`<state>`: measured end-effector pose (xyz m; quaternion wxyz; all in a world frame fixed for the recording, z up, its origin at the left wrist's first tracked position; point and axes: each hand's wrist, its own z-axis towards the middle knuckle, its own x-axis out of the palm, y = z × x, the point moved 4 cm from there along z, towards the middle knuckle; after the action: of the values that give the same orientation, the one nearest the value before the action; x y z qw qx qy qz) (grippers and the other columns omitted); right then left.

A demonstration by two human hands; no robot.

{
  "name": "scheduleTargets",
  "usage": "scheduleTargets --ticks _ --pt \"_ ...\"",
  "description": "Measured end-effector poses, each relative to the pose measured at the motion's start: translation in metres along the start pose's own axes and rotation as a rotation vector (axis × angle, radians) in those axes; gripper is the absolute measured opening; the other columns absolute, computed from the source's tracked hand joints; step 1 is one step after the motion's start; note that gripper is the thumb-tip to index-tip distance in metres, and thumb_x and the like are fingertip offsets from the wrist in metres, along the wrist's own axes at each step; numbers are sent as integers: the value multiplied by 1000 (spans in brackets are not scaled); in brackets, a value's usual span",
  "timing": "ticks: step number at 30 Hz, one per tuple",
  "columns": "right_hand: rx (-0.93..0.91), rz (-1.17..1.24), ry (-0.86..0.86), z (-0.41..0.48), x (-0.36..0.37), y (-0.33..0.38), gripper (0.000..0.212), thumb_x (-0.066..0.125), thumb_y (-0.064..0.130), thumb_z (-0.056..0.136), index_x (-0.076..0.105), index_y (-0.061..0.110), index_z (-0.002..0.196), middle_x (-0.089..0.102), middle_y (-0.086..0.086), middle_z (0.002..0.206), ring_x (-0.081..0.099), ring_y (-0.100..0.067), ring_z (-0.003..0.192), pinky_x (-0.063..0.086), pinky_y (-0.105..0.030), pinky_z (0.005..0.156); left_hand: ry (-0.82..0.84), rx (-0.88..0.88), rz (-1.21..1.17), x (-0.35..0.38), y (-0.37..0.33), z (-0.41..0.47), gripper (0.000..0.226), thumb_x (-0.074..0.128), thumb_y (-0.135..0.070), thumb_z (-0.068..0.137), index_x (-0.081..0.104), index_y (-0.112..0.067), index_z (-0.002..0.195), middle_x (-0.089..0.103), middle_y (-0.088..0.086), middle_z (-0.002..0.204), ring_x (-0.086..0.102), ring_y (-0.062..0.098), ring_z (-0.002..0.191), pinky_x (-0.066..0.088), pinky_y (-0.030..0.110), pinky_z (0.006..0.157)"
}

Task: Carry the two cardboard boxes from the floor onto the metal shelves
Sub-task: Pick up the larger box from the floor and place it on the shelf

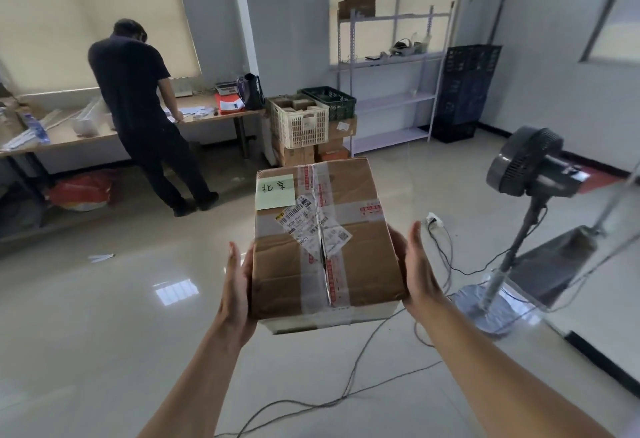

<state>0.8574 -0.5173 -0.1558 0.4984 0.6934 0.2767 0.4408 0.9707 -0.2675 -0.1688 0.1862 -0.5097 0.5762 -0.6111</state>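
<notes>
A taped brown cardboard box (360, 264) with a green sticky note and torn shipping labels is held in the air in front of me, above the floor. My left hand (235, 285) presses flat on its left side and my right hand (420, 271) on its right side. The metal shelves (391, 101) stand against the far wall, well beyond the box, with small items on an upper tier and a brown box (356, 7) on top. No second floor box is clearly in view.
A standing fan (530, 174) is at the right with cables (356, 368) trailing over the glossy floor. Stacked crates and boxes (301, 125) sit left of the shelves, dark crates (467, 87) to their right. A person in black (138, 105) leans over a long table (86, 136) at left.
</notes>
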Motion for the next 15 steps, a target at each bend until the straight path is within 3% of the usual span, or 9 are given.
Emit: scheduleTargets --ticks 10,15 --pt "-107 47 -272 -68 -100 33 80 15 76 96 58 29 144 72 -7 134 69 -30 123 51 -59 106 271 -93 98 112 35 19 75 17 -80 99 55 -41 150 77 4 136 77 27 117 68 46 82" --pt "-157 59 -448 -121 -166 56 77 15 73 98 62 27 139 76 -4 127 73 -24 115 63 -40 88 423 -143 152 190 68 13 79 13 -78 101 50 -36 158 70 7 147 68 33 133 60 54 102"
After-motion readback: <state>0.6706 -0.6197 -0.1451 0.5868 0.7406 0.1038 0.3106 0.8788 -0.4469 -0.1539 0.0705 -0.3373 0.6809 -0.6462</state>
